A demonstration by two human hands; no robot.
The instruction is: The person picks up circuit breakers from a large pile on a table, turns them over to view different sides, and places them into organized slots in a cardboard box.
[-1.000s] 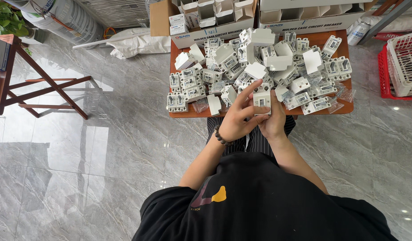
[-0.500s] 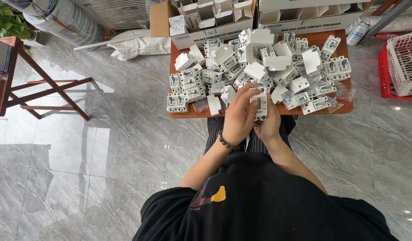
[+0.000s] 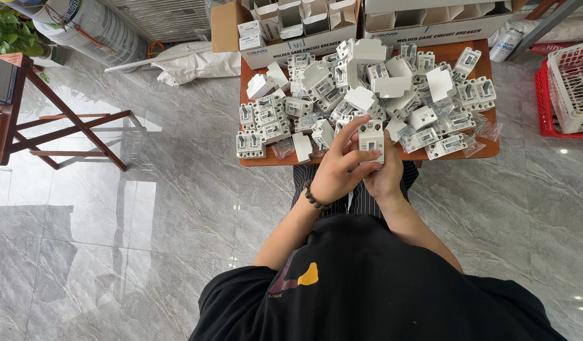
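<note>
Both hands meet at the near edge of the small orange-brown table [image 3: 253, 159], just in front of the person's lap. The left hand [image 3: 339, 170], with a dark bead bracelet [image 3: 313, 199] on its wrist, has its fingers curled around a white circuit breaker [image 3: 371, 137] and grasps it from the left side and from the front. The right hand [image 3: 386, 177] is under and behind the same breaker, and its fingers are bent against it, so the breaker is held between the two hands, upright, a little above the near edge of the table. On the table behind the breaker lies a large pile of white breakers [image 3: 342, 101] of the same kind, mixed with small white folded boxes [image 3: 392, 79] and some clear plastic bags [image 3: 282, 149]. At the far edge of the table stand open cardboard cartons [image 3: 291, 31]. To the right of the table is a red and white plastic basket [image 3: 566, 82], well apart from it. To the left of the table, on the grey marble floor [image 3: 146, 221], stands a dark wooden stand [image 3: 64, 120].
</note>
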